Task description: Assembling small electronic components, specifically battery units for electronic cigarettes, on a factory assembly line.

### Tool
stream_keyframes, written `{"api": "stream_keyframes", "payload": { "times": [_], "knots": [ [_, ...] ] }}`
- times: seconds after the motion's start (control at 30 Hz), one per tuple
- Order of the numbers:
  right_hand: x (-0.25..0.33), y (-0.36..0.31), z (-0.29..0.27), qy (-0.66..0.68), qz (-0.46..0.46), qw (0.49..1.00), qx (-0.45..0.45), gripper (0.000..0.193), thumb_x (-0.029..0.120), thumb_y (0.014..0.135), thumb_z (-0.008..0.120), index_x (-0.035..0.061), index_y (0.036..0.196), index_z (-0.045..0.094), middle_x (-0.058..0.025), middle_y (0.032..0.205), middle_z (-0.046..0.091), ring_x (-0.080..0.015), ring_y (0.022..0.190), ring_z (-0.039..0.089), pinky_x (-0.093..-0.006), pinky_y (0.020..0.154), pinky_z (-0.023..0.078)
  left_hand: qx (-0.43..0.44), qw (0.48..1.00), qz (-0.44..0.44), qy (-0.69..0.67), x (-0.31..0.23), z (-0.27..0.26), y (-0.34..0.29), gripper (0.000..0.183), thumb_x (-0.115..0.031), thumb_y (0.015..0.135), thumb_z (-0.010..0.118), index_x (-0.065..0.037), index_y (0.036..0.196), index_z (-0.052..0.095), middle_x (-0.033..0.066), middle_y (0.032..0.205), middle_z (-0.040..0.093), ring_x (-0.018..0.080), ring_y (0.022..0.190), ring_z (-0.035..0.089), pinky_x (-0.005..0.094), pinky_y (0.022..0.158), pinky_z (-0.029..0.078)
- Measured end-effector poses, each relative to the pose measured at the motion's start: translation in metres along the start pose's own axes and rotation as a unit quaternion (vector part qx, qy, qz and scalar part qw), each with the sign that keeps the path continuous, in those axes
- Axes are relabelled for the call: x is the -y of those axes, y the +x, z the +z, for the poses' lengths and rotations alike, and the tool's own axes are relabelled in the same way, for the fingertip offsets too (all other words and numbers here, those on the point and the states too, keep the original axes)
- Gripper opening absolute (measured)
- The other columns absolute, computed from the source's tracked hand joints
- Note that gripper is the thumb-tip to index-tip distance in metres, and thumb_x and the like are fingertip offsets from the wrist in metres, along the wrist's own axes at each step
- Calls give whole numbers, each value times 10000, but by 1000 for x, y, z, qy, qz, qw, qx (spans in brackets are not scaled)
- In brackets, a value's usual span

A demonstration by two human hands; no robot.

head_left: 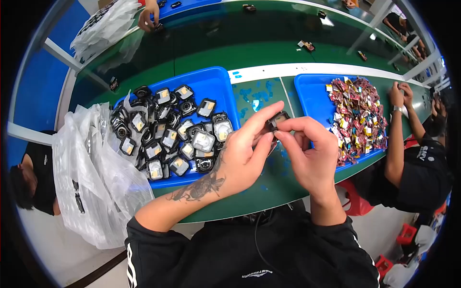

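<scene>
Over the middle of the green table, both hands meet at a small black watch case. My left hand grips it between thumb and fingers. Its right side is pinched by the thumb and forefinger of my right hand, the other fingers curled in. What lies between the fingertips is partly hidden. To the left, a blue tray holds a heap of black watch cases, several with squarish pale covers. A second blue tray to the right is piled with small red, yellow and silver electronic parts.
A clear plastic bag hangs over the left tray's edge. Blue film scraps lie between the trays. Beyond a white rail runs a dark green belt with a few parts. Another person's hand reaches in; a co-worker's forearm is at right.
</scene>
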State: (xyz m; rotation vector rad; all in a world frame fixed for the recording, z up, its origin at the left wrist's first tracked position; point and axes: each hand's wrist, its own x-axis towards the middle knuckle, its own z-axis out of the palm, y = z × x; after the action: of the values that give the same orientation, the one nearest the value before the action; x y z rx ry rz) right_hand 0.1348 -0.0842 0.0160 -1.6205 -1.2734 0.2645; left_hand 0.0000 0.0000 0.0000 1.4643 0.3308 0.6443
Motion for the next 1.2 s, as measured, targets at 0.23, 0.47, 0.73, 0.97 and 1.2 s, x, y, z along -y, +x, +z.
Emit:
{"api": "stream_keyframes", "payload": {
  "times": [0.23,0.47,0.73,0.97,1.2],
  "knots": [
    [-1,3,-4,-30,-43,999,1,142,-29,753,738,29,869,680,-69,754,650,-138,524,524,-271,480,420,-5,1000,-16,-24,7,5,-2,506,64,969,417,31,1461,304,174,1351,514,201,1248,511,305,1023,422],
    [-1,4,-6,-21,-55,998,7,142,-36,748,740,30,862,687,-79,748,646,-169,577,597,-273,503,455,10,999,-25,-30,5,3,-1,490,74,962,417,66,1441,317,190,1376,494,222,1286,487,338,1077,396],
    [-5,5,-9,-41,-63,997,22,155,-7,721,762,46,804,642,-69,719,623,-175,555,567,-295,523,438,19,1000,-6,15,8,4,-3,472,85,954,407,70,1423,359,191,1384,492,224,1288,489,338,1083,388],
    [-3,9,-12,-66,-17,997,27,316,60,667,817,63,762,516,-18,657,479,-144,602,478,-275,598,430,41,997,-15,63,5,-3,-2,426,50,968,407,67,1394,407,158,1396,495,190,1273,504,320,1042,429],
    [-10,-13,-16,52,-115,992,6,662,134,579,909,20,1140,575,-91,972,603,-187,800,586,-320,735,503,-76,990,54,-106,-1,9,2,438,-14,1010,390,16,1443,334,166,1325,535,198,1196,544,335,986,476]
  ]
}}
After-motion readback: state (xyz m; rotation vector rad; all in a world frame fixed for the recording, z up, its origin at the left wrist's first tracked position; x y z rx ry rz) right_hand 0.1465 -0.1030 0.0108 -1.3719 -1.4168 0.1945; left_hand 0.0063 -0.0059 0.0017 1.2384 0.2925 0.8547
